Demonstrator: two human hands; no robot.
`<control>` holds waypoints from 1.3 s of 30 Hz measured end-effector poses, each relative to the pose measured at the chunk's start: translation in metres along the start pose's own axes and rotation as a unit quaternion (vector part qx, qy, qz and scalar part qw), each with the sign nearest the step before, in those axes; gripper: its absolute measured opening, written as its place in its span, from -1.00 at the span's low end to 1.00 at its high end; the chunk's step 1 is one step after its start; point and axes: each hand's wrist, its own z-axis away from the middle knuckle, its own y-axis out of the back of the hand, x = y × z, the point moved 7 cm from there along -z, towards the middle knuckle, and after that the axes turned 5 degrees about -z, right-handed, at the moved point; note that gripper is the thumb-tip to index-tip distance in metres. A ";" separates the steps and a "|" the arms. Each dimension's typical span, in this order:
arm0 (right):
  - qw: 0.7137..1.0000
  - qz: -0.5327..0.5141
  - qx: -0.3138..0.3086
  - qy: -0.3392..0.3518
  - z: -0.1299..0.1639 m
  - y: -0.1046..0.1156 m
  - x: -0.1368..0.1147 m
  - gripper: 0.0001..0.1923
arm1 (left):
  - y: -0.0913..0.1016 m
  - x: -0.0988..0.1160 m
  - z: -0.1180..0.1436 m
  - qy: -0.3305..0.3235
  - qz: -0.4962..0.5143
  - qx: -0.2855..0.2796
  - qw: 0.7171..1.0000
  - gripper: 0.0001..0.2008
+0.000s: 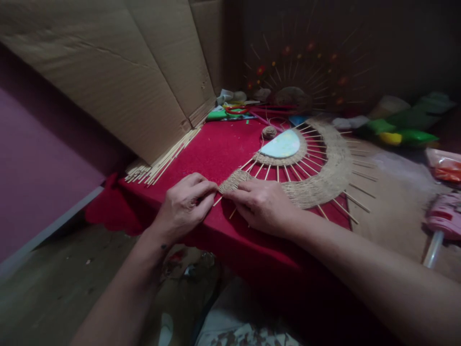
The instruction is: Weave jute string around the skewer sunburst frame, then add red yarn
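Both hands are down at the near-left end of the half-round woven piece [317, 173], the jute-wrapped arc with thin sticks fanning out of it, which lies flat on the red cloth-covered surface [216, 154]. The left hand [185, 202] has its fingers curled in, and its grip is pinched shut on the very end of the woven band, right where the twine stops. The right hand [262, 204] lies over the band just beside that spot, fingers pressed flat onto the weave and thumb tucked toward the left hand; it's more pressing down than gripping, and I can't tell if anything is actually pinched under it. Inside the arc sits a pale blue half-disc [283, 144] ringed with more twine, and a small ball of jute [269, 131] sits just behind that. Left of the woven piece, a bundle of loose bamboo sticks [162, 161] lies against the foot of a leaning cardboard sheet [126, 81]. Behind the piece, propped against the back wall, is a finished sunburst decoration [302, 77] with red beads on its spokes. To its right, off the red cloth, lies a pink glue gun [444, 218].
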 end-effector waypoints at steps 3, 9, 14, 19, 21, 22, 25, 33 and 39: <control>1.000 -0.012 0.013 0.005 0.001 0.001 -0.001 -0.70 | 0.000 0.000 0.000 -0.002 0.000 -0.003 1.000 -0.83; 0.995 -0.050 0.075 -0.030 0.004 0.008 0.005 -0.67 | 0.001 0.000 0.000 0.001 0.005 -0.005 1.000 -0.84; 0.995 -0.030 0.079 -0.047 0.005 0.009 0.007 -0.75 | 0.000 0.000 0.000 0.004 0.004 -0.004 1.000 -0.84; 0.997 -0.013 0.051 -0.053 0.004 0.007 0.007 -0.72 | 0.001 0.000 0.000 0.006 0.009 -0.004 1.000 -0.84; 0.998 -0.009 0.044 -0.043 0.004 0.006 0.006 -0.73 | 0.001 0.000 0.000 0.005 0.009 -0.005 1.000 -0.84; 0.998 -0.007 0.042 -0.038 0.004 0.006 0.006 -0.73 | 0.002 0.000 0.001 0.006 0.008 -0.005 1.000 -0.84; 0.999 -0.006 0.041 -0.026 0.004 0.006 0.005 -0.73 | 0.001 0.000 0.001 0.005 0.008 -0.005 1.000 -0.84; 0.998 -0.011 0.062 -0.018 0.005 0.006 0.005 -0.73 | -0.001 0.000 0.000 -0.004 -0.008 -0.007 1.000 -0.84; 0.998 -0.017 0.055 -0.024 0.005 0.006 0.006 -0.73 | -0.001 0.001 0.000 -0.005 -0.012 -0.011 1.000 -0.84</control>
